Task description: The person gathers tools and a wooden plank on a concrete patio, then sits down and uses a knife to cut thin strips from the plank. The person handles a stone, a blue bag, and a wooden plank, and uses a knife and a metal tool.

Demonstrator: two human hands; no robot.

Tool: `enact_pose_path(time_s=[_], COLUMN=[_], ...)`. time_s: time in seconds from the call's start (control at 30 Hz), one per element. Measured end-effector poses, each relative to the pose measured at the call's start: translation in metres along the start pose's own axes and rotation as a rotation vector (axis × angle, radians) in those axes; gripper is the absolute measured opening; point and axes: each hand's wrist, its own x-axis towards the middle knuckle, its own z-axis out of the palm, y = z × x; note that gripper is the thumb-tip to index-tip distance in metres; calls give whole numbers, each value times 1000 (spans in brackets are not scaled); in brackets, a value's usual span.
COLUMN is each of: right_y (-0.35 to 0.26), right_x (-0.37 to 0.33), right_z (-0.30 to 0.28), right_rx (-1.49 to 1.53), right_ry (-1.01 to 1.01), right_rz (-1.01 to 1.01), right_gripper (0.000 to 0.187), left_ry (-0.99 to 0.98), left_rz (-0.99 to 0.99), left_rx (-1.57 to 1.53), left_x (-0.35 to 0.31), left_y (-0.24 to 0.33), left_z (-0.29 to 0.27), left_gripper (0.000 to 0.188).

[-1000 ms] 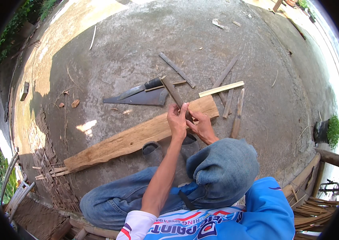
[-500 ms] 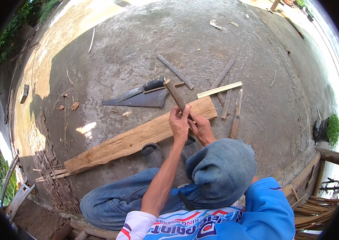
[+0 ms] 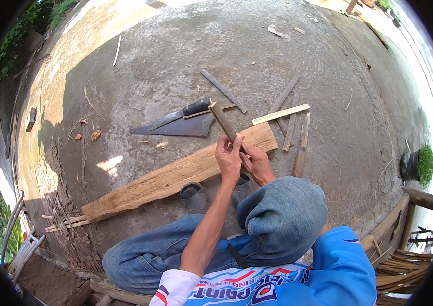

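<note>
Between both hands I hold a dark brown wooden strip, tilted with its far end up and to the left. My left hand pinches it around the middle, and my right hand is closed on its nearer part. Below the hands lies a thick, pale wooden plank, slanting from lower left to upper right. Just beyond the plank a knife with a black handle rests across a dark saw blade. A thin strip lies against them.
Several wooden strips lie on the concrete floor right of the plank, among them a pale strip and a brown one. A grey strip lies farther off. Woven slats are at the left, and a potted plant stands far right.
</note>
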Motion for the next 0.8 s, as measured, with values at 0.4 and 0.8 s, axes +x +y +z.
enact_pose_path(time_s=[0.4, 0.8], right_y=[3, 3], right_x=[0, 0], right_z=[0, 2], right_rx=[10, 4], right_ry=[43, 17], right_rz=[5, 28], right_gripper=[37, 36], left_ry=[15, 21], left_rz=[32, 26], left_rx=[-7, 1], left_x=[-1, -1], left_y=[-2, -1], left_z=[4, 1], left_gripper=[14, 15])
